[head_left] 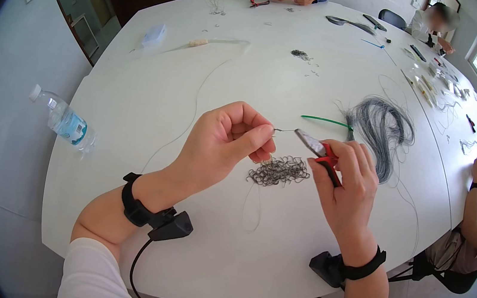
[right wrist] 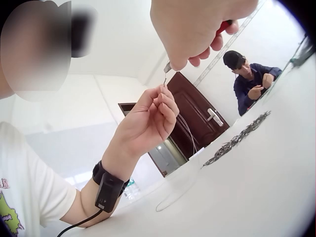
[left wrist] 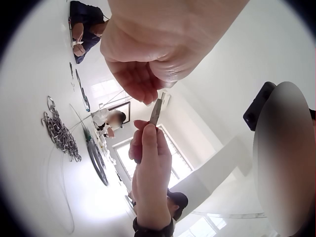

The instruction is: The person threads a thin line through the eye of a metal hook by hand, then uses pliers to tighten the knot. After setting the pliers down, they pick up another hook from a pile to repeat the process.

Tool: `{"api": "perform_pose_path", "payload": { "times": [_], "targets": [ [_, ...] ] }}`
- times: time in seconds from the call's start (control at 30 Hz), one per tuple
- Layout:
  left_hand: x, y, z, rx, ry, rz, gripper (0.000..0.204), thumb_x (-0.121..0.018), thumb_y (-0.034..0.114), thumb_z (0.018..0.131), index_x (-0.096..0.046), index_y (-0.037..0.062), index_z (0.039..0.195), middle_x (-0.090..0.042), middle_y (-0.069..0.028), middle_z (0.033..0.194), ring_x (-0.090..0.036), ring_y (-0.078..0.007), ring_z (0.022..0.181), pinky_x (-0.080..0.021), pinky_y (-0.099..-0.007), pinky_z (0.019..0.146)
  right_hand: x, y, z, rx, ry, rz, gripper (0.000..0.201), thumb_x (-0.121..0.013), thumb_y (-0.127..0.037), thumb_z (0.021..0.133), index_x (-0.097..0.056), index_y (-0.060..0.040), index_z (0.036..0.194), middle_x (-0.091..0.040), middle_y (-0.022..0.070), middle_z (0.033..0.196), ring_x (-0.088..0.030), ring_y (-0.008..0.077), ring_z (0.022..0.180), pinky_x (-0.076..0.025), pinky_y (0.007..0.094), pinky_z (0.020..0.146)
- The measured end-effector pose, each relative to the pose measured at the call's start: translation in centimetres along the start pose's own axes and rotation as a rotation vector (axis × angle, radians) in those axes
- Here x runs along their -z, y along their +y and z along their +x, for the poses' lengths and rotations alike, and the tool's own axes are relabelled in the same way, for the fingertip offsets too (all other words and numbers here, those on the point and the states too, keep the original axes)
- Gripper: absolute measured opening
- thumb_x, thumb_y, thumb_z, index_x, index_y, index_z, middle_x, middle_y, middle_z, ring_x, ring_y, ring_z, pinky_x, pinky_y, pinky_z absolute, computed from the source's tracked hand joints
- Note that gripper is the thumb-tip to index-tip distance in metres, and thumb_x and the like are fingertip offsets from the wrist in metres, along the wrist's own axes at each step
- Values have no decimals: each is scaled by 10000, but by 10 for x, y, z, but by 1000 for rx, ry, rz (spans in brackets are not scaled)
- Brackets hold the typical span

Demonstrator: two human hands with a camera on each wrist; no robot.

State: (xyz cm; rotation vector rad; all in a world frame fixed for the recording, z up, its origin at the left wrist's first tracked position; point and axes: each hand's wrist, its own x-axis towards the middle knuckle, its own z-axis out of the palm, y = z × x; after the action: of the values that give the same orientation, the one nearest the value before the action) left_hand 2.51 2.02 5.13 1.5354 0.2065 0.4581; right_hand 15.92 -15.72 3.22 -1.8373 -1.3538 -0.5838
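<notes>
Between thumb and fingertips my left hand (head_left: 222,138) pinches a thin, short wire (head_left: 284,131) that sticks out to the right. My right hand (head_left: 349,185) grips pliers (head_left: 310,142) with red and black handles, their grey nose pointing left at the wire's free end. In the left wrist view the nose of the pliers (left wrist: 156,112) reaches right up to the left fingertips. Below the hands lies a pile of small bent wire pieces (head_left: 278,171). To the right, a loose bundle of grey wire (head_left: 382,132) is held by a green cable tie (head_left: 325,120).
A plastic water bottle (head_left: 67,120) lies at the left. Farther back are a small heap of wire bits (head_left: 301,55), a wooden-handled tool (head_left: 199,42) and red-handled pliers (head_left: 259,3). Other people sit around the white table (head_left: 136,99). Loose wire strands trail across it.
</notes>
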Motion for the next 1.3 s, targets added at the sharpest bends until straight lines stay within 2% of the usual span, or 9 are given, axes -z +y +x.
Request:
{"api": "perform_pose_path", "payload": {
  "times": [0.23, 0.3, 0.33, 0.37, 0.43, 0.53, 0.67, 0.9, 1.3],
  "targets": [
    [2, 4, 2, -36, 48, 11, 135, -587, 157, 995, -609, 32, 950, -663, -38, 807, -635, -105, 730, -531, -260, 714, 9, 10, 4, -38, 111, -1, 231, -776, -89, 789, -634, -15, 956, -601, 88, 813, -567, 266, 727, -461, 350, 672],
    [6, 4, 5, -57, 88, 24, 151, -590, 171, 994, -612, 30, 943, -662, -43, 817, -632, -109, 731, -530, -263, 715, 13, 17, 5, -178, 186, 22, 225, -760, -82, 814, -631, -1, 979, -598, 109, 821, -565, 263, 714, -457, 333, 650],
    [8, 4, 6, -55, 89, 24, 151, -590, 171, 994, -612, 30, 943, -662, -43, 817, -632, -109, 731, -530, -263, 715, 13, 23, 4, -232, 230, 46, 226, -749, -81, 833, -632, 10, 1004, -581, 113, 812, -572, 242, 716, -465, 326, 656],
    [10, 4, 7, -61, 107, 31, 159, -594, 180, 994, -614, 31, 945, -663, -43, 824, -630, -110, 732, -530, -264, 720, 15, 29, 3, -335, 250, 100, 202, -725, -99, 881, -641, 6, 1031, -607, 78, 828, -574, 160, 733, -472, 293, 679],
    [15, 4, 9, -63, 130, 38, 166, -598, 189, 993, -616, 31, 947, -664, -43, 831, -629, -112, 733, -529, -264, 724, 15, 47, 5, -366, 412, 297, 170, -675, -125, 948, -652, 3, 1058, -633, 25, 861, -543, 77, 753, -440, 237, 654],
    [19, 4, 12, -79, 147, 32, 172, -609, 199, 990, -619, 32, 953, -665, -40, 836, -626, -112, 737, -527, -265, 731, 30, 71, 8, -438, 479, 336, 215, -589, -184, 1019, -670, -1, 1095, -599, -28, 851, -428, 0, 696, -303, 184, 587],
    [23, 3, 14, -89, 159, 35, 169, -613, 201, 988, -626, 36, 955, -665, -37, 839, -624, -113, 740, -526, -264, 731, 47, 93, 9, -531, 581, 475, 332, -585, -309, 1021, -680, -6, 1116, -481, -67, 749, -371, 18, 658, -282, 190, 587],
    [28, -3, 17, -85, 176, 53, 162, -611, 205, 988, -633, 47, 958, -667, -26, 846, -623, -102, 752, -531, -265, 741, 63, 115, 7, -718, 783, 703, 356, -610, -365, 1001, -678, -33, 1111, -522, -58, 784, -425, 19, 679, -332, 194, 591],
    [32, -5, 20, -91, 163, 59, 169, -613, 218, 990, -638, 54, 958, -667, -18, 845, -622, -93, 756, -531, -263, 749, 75, 131, 1, -840, 934, 792, 347, -615, -379, 996, -672, -68, 1139, -539, -46, 798, -487, 60, 742, -380, 251, 624]
  ]
}}
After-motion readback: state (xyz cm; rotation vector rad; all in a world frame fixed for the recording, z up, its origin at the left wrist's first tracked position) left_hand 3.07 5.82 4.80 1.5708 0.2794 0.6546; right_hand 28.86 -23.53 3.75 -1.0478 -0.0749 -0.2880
